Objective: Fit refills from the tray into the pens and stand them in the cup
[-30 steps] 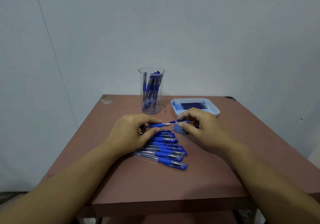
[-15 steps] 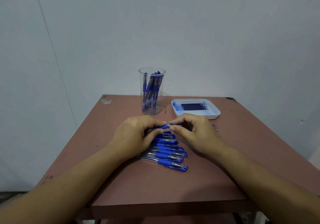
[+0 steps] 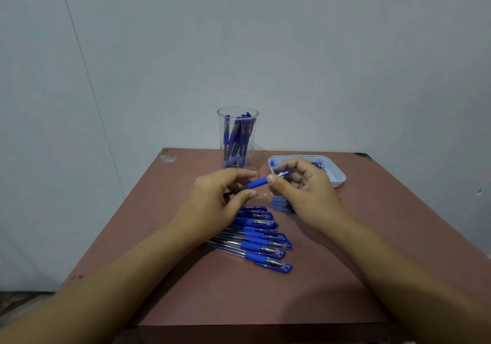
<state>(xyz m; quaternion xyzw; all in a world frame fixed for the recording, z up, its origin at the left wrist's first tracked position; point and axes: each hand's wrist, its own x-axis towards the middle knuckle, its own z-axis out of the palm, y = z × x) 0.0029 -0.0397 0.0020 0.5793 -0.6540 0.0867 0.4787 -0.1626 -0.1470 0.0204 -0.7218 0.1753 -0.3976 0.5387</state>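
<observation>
The left hand curls thumb and fingers round a blue-gripped pen, while the right hand pinches the pen's right end. The pen is held above the table, nearer than the clear cup and left of the refill tray.

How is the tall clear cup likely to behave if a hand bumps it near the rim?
Probably tippy: the cup is tall and narrow, and the pens in it stand nearly to its rim, raising its weight. It looks like clear plastic, so likely light. On the smooth table it might slide instead.
</observation>
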